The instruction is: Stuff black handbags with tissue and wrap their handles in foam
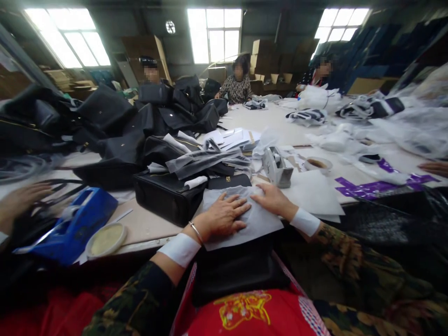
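My left hand [224, 215] lies flat with its fingers stretched across a sheet of white tissue paper [229, 238]. At the sheet's right upper edge rests my right hand [275, 200], its fingertips on the paper and its fingers loosely extended. Under the paper is a black bag [238, 268], which reaches from the table edge down to my lap; part of it is hidden. Directly behind the sheet a black handbag [168, 198] stands on the table, with paper-wrapped straps [206, 161] lying over the bags there.
Black bags [108, 112] are heaped at the left. A blue tape dispenser [82, 221] and a round tub [106, 239] sit at the left edge. Right of my hands are a grey tape dispenser [278, 168], white sheets [315, 193] and purple tape [374, 186]. Co-workers' hands show at both sides.
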Motion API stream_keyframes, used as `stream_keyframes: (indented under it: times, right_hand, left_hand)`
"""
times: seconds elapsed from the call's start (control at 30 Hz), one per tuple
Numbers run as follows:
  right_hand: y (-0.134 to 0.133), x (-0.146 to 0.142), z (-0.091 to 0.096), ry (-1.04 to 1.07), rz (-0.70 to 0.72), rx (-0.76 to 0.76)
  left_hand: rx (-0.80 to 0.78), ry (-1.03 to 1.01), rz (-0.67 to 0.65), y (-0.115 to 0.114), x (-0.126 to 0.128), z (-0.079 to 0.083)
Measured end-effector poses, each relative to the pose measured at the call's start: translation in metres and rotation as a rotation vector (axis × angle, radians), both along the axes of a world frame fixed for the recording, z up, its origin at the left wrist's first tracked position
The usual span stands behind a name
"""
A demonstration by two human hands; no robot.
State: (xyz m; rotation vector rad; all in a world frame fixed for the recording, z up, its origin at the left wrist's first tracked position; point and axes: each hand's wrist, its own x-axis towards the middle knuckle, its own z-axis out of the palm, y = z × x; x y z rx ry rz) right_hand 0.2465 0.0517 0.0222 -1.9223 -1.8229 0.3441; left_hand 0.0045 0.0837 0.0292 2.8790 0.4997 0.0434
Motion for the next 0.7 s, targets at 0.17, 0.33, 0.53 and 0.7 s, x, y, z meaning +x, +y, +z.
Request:
stream_keyframes:
  times: [0.17, 0.33, 0.53, 0.7]
  right_hand:
    - [-0.012, 0.000, -0.006, -0.010, 0.040, 0.154]
    - [-0.018, 0.003, 0.013, -0.122, -0.005, 0.148]
    - [-0.019, -0.050, 0.027, 0.021, 0.493, 0.263]
    - [-0.007, -0.052, -0.024, -0.146, 0.443, -0.068]
  left_hand:
    - [-0.016, 0.047, -0.012, 0.003, -0.002, 0.007]
    - [-0.021, 0.070, 0.049, -0.002, -0.005, 0.009]
    - [-0.002, 0.018, 0.058, -0.004, -0.005, 0.001]
    - [0.015, 0.032, 0.061, -0.005, -0.013, -0.004]
